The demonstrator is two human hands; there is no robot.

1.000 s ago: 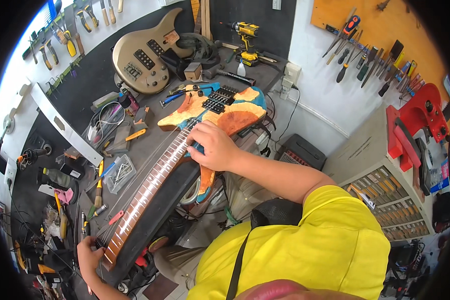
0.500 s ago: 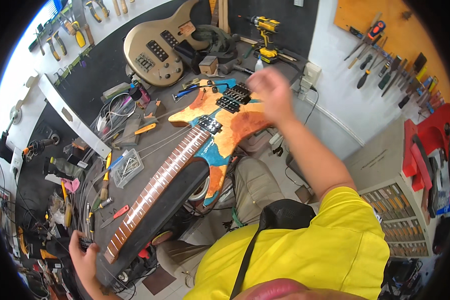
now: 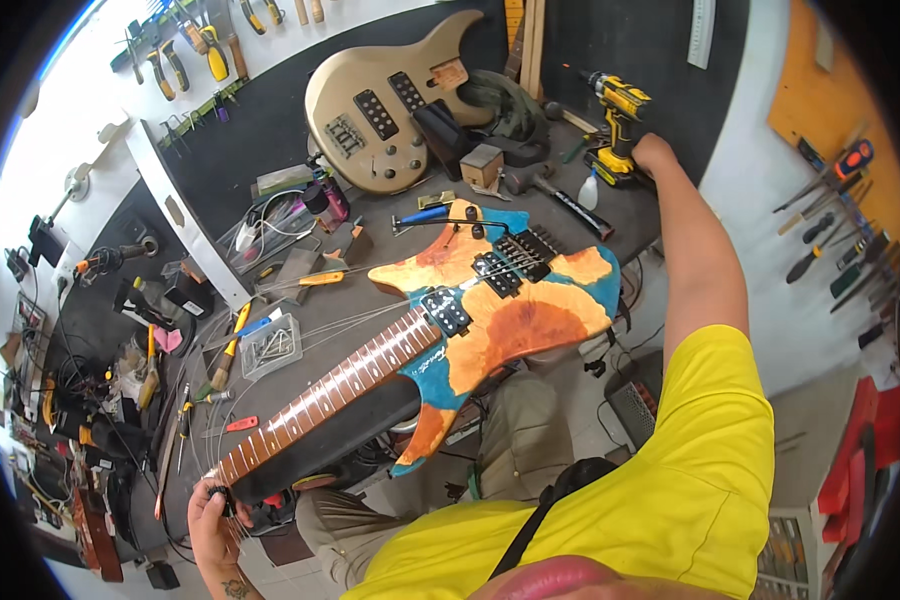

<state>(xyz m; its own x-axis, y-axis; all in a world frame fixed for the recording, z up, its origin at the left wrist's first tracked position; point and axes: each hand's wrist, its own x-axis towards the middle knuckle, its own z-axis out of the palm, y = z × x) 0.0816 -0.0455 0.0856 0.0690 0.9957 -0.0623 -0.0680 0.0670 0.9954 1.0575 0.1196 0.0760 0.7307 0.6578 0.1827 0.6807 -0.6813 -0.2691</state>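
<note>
An electric guitar [image 3: 530, 320] with a blue, cream and orange body lies on the bench, its fretted neck running toward the lower left. Loose strings trail beside the neck. At the neck's far end my left hand [image 3: 210, 522] is closed round a small black part whose kind I cannot make out. My right hand [image 3: 656, 154] is stretched out to the back right, right beside a yellow and black cordless drill [image 3: 620, 125] standing on its battery. The fingers of that hand are hidden, so a grip does not show.
Behind the guitar leans a gold bass body [image 3: 375, 110]. A hammer [image 3: 570, 205] and a small white bottle [image 3: 589, 190] lie near the drill. A clear box of small parts [image 3: 272, 348], a red-handled knife [image 3: 240, 424] and a brush [image 3: 225, 360] sit left of the neck.
My right hand has moved from above the guitar body to beside the drill. My left hand has come in to the neck's end with a black part. The view has shifted.
</note>
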